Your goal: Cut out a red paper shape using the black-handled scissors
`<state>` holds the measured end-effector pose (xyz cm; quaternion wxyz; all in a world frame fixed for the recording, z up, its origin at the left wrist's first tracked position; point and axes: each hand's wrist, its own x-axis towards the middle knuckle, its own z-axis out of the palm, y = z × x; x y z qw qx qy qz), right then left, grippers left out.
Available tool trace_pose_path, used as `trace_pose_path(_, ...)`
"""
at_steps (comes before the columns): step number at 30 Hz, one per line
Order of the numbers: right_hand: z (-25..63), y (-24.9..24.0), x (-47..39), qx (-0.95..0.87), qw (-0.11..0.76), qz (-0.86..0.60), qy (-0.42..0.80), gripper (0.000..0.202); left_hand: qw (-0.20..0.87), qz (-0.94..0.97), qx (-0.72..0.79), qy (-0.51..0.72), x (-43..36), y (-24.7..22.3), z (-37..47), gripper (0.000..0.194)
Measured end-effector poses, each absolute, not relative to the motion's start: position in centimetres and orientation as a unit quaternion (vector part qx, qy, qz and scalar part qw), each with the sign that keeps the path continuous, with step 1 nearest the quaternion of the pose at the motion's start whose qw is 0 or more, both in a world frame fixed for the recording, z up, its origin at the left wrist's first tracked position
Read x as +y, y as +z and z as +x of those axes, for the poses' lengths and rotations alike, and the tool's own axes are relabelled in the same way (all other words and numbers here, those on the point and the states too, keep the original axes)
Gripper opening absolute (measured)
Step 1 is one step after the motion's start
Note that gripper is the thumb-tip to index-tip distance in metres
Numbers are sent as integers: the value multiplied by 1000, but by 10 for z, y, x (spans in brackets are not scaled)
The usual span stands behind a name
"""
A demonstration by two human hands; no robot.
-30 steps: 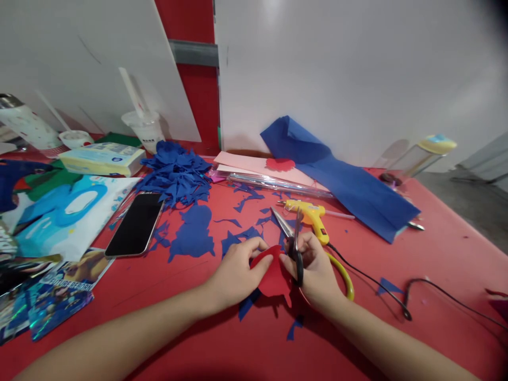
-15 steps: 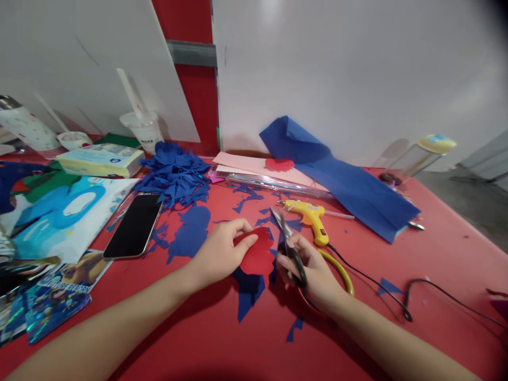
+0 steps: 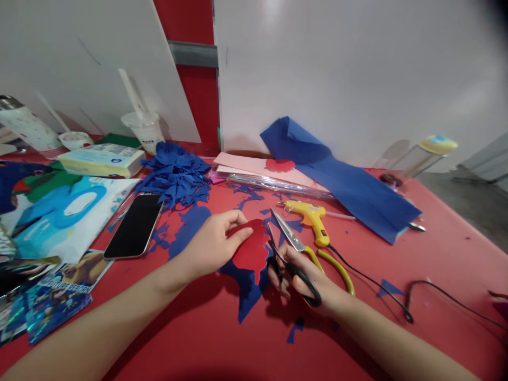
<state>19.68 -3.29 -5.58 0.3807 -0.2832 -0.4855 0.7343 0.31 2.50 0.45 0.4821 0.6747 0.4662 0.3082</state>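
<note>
My left hand (image 3: 216, 241) pinches a red paper cutout (image 3: 251, 248) with a scalloped right edge and a small stem at its lower end. My right hand (image 3: 304, 272) is closed on black-handled scissors (image 3: 296, 267), whose blades lie at the cutout's right edge. Beneath the cutout, a dark blue paper piece (image 3: 249, 299) rests on the red table. Just behind my right hand lies a second pair of scissors (image 3: 291, 233) with yellow handles. A rounded blue paper shape (image 3: 186, 227) is partly hidden by my left hand.
A yellow glue gun (image 3: 311, 214) trails a black cord rightward. Farther back are a long blue sheet (image 3: 353, 185), pink paper (image 3: 242, 160) and a heap of blue paper pieces (image 3: 174, 172). At left are a phone (image 3: 135, 227), a tissue pack (image 3: 103, 159) and a plastic cup (image 3: 145, 132).
My right hand has turned the black-handled scissors and brought them left to the cutout's edge, uncovering the yellow-handled pair. My left hand and the red cutout have shifted slightly left and up.
</note>
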Motion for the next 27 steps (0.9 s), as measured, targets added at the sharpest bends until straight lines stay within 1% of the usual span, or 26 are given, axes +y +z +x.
trace_pose_path(10, 200, -46, -30, -508, 360, -274, 733, 48, 471, 697, 460, 283, 23, 3, 3, 17)
trace_pose_path(16, 202, -43, -33, -480, 349, -261, 761, 46, 473, 708, 449, 273, 21, 4, 2, 14)
trace_pose_path(19, 203, -49, -33, -471, 335, -265, 772, 44, 448, 724, 452, 266, 20, 4, 2, 15)
trace_pose_path(23, 202, -53, -32, -468, 331, -250, 781, 49, 418, 744, 456, 254, 20, 4, 1, 16)
trace_pose_path(27, 201, -48, -33, -479, 334, -261, 769, 46, 403, 756, 450, 251, 19, 4, 0, 15)
